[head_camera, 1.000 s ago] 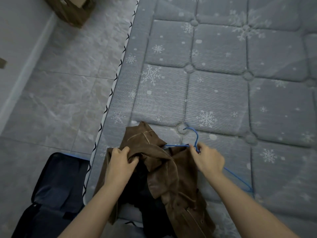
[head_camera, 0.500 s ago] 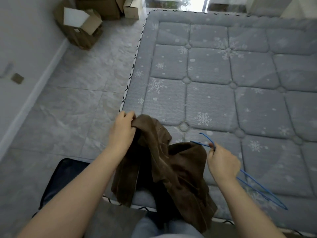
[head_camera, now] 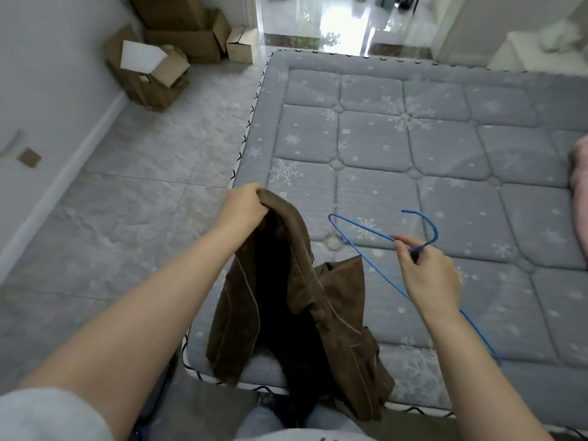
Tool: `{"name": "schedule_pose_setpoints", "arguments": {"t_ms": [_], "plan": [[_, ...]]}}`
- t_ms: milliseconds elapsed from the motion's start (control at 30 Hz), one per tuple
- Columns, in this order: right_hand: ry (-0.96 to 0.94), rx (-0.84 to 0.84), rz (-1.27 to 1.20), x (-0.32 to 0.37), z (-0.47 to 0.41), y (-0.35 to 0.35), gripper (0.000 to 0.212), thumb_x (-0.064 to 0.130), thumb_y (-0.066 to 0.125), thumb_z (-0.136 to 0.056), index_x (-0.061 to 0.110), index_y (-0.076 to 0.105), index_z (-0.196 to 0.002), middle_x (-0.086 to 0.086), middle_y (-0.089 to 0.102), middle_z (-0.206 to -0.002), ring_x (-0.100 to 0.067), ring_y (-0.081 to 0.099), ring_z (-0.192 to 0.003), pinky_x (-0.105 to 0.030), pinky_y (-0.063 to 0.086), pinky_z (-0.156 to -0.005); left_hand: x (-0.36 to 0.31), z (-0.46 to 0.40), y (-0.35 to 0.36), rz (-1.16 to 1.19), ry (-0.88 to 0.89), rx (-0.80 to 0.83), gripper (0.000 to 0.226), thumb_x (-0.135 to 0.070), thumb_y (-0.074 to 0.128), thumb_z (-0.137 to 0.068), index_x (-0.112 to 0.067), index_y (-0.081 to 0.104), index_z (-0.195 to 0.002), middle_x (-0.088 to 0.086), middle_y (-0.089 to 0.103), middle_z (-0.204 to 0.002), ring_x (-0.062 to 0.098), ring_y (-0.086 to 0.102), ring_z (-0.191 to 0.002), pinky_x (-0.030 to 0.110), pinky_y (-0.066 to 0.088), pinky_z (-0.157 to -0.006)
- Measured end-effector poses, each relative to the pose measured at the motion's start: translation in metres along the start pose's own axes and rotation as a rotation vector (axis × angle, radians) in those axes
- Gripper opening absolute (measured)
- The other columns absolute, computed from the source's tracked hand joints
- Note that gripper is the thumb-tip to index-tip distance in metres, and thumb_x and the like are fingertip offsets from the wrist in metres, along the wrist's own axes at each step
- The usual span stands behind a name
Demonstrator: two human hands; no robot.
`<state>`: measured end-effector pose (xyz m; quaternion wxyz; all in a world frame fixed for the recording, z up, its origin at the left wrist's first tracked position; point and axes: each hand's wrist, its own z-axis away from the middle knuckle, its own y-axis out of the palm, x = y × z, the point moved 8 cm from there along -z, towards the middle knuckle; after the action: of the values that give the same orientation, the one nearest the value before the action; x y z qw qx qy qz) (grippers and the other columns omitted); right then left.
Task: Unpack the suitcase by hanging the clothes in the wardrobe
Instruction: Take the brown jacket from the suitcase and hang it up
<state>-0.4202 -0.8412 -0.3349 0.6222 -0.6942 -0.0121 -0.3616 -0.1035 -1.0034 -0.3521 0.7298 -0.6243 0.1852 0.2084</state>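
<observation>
Left hand (head_camera: 243, 209) has lifted the jacket (head_camera: 296, 300) higher off the bed (head_camera: 445, 154); right hand (head_camera: 428, 275) pinches the hanger (head_camera: 366, 232), now seemingly clear of it.

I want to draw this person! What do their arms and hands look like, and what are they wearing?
Both forearms are bare. The left hand and right hand wear no gloves, rings or watch that can be seen. A light grey short sleeve covers the upper left arm. No sleeve shows on the right arm.

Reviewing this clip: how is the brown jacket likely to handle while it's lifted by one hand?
Probably floppy: the brown jacket hangs in folds from the left hand gripping its top. It seems fairly heavy for cloth, draping straight down onto the mattress edge. Threading the blue hanger, held by the right hand, may need steadying.
</observation>
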Motion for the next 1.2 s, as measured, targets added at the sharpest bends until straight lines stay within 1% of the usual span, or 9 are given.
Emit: {"name": "schedule_pose_setpoints", "arguments": {"t_ms": [133,333,433,500,600,800,933,1067,1200], "plan": [[-0.118,0.123,-0.204,0.036,0.011,-0.019,0.020,0.035,0.059,-0.095,0.029,0.074,-0.107,-0.002,0.074,-0.086,-0.017,0.063,-0.084,-0.032,0.045,-0.069,-0.003,-0.011,-0.010,-0.134,0.018,0.041,0.014,-0.021,0.051,-0.076,-0.027,0.049,-0.064,0.009,0.065,-0.083,0.034,0.063,-0.084,0.036,0.052,-0.068],[-0.217,0.354,-0.152,0.071,0.038,-0.026,0.018,0.028,0.057,-0.097,0.024,0.074,-0.101,0.001,0.075,-0.095,-0.017,0.064,-0.097,-0.034,0.048,-0.084,0.004,-0.017,-0.013,-0.266,-0.012,0.087,0.015,-0.017,0.051,-0.078,-0.022,0.063,-0.086,0.013,0.067,-0.098,0.036,0.066,-0.092,0.041,0.056,-0.080],[-0.258,0.412,-0.191,0.085,0.050,-0.014,0.018,0.027,0.057,-0.096,0.030,0.075,-0.097,0.003,0.074,-0.083,-0.006,0.063,-0.082,-0.022,0.046,-0.075,0.004,-0.017,-0.011,-0.278,-0.010,0.092,0.023,-0.015,0.051,-0.080,-0.012,0.068,-0.096,0.017,0.069,-0.101,0.038,0.066,-0.094,0.042,0.056,-0.081],[-0.256,0.393,-0.280,0.094,0.055,-0.003,0.018,0.023,0.056,-0.097,0.027,0.074,-0.093,0.001,0.071,-0.075,-0.002,0.060,-0.071,-0.014,0.041,-0.065,0.000,-0.016,-0.009,-0.268,-0.002,0.100,0.024,-0.013,0.050,-0.081,-0.010,0.067,-0.097,0.019,0.068,-0.104,0.039,0.065,-0.096,0.043,0.056,-0.083],[-0.222,0.297,-0.395,0.102,0.057,0.024,0.020,0.018,0.055,-0.097,0.019,0.075,-0.097,-0.003,0.073,-0.079,-0.010,0.063,-0.076,-0.029,0.046,-0.073,-0.017,-0.006,-0.008,-0.278,0.056,0.093,0.023,-0.010,0.048,-0.081,-0.010,0.064,-0.097,0.019,0.066,-0.106,0.039,0.063,-0.099,0.041,0.054,-0.080],[-0.205,0.250,-0.372,0.108,0.078,0.066,0.033,0.020,0.048,-0.100,0.022,0.065,-0.128,-0.011,0.074,-0.086,-0.028,0.064,-0.090,-0.031,0.041,-0.077,-0.019,0.002,-0.017,-0.345,0.149,0.061,0.020,-0.008,0.048,-0.080,-0.021,0.059,-0.089,0.016,0.065,-0.101,0.038,0.063,-0.098,0.036,0.046,-0.070],[-0.240,0.137,-0.629,0.114,0.088,0.058,0.032,0.014,0.051,-0.100,0.020,0.066,-0.128,-0.021,0.070,-0.079,-0.032,0.061,-0.077,-0.038,0.048,-0.071,-0.008,0.005,-0.031,-0.339,0.141,0.036,0.018,-0.008,0.047,-0.078,-0.021,0.057,-0.086,0.013,0.064,-0.096,0.036,0.062,-0.092,0.032,0.039,-0.064],[-0.233,0.137,-0.575,0.121,0.085,0.082,0.033,0.012,0.052,-0.099,0.020,0.064,-0.128,-0.002,0.050,-0.051,-0.011,0.042,-0.041,-0.020,0.034,-0.049,-0.017,0.017,-0.022,-0.222,0.172,0.083,0.018,-0.008,0.045,-0.075,-0.026,0.046,-0.077,0.013,0.064,-0.093,0.036,0.062,-0.091,0.036,0.047,-0.067],[-0.192,0.163,-0.507,0.133,0.059,0.101,0.032,0.013,0.049,-0.100,0.018,0.065,-0.128,0.012,0.051,-0.058,-0.012,0.054,-0.060,-0.021,0.033,-0.063,-0.035,0.041,-0.004,-0.085,0.179,0.105,0.024,-0.001,0.046,-0.079,-0.016,0.061,-0.090,0.017,0.068,-0.098,0.036,0.062,-0.096,0.038,0.050,-0.077]]}}
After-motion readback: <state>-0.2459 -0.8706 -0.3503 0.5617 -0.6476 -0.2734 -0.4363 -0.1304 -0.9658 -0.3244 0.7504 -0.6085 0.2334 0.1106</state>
